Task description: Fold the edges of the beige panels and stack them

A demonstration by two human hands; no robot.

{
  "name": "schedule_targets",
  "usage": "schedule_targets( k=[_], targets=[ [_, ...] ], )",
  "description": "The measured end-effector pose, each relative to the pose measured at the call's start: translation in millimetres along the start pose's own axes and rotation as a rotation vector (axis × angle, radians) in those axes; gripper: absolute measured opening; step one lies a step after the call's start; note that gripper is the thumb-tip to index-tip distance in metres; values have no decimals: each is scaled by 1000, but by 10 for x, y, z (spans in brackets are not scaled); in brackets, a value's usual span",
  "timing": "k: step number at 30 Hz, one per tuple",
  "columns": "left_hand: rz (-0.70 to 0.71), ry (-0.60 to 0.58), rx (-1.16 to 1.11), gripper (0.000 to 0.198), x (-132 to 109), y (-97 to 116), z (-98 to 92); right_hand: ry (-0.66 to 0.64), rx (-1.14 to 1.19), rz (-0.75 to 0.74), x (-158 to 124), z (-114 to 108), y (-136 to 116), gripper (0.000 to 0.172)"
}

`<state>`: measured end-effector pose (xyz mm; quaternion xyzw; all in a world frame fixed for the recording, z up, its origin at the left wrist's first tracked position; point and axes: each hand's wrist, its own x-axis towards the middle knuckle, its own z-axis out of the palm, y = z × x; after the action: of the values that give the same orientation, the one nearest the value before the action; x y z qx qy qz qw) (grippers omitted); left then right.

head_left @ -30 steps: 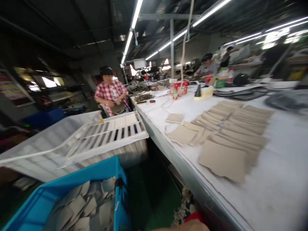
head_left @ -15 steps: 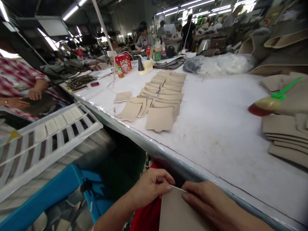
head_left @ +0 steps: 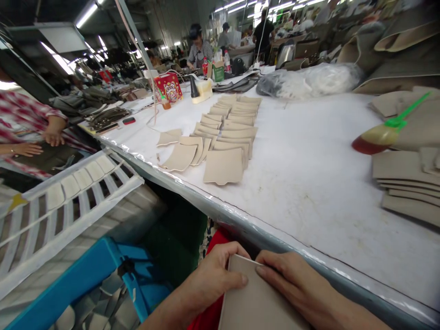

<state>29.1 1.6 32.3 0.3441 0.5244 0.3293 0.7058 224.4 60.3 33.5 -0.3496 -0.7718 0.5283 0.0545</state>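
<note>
The left hand (head_left: 218, 272) clamps a beige panel (head_left: 256, 305) by its upper edge, thumb flat on the face, and the right hand (head_left: 295, 282) grips it just beside; the panel is smooth and plain, its lower part out of view. Left of the hands stands a blue bin (head_left: 68, 286). Past them spreads a white table (head_left: 302, 160), faintly stained, with overlapping beige pieces (head_left: 223, 165) ahead of the left hand and a squeeze bottle (head_left: 374, 139) off to the right. Farther left is a person (head_left: 25, 112) in a checked shirt; beyond, strip lights (head_left: 86, 16) hang over a crowded workroom (head_left: 168, 23)
</note>
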Motion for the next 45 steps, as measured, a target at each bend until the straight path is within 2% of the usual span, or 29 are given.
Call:
schedule_targets(
  k=[8, 18, 23, 45],
  targets=[
    [-28, 50, -53, 34, 13, -4, 55, 20, -9, 5, -4, 7, 21, 38],
    [-31, 7, -70, 35, -2, 26, 55, 19, 6, 15, -6, -1, 0, 40],
    [-20, 47, -27, 32, 5, 25, 85, 16, -9, -1, -17, -11, -29, 40],
    [-23, 46, -80, 34, -6, 11, 61, 15, 26, -25, -9, -9, -29, 38]
  ],
)
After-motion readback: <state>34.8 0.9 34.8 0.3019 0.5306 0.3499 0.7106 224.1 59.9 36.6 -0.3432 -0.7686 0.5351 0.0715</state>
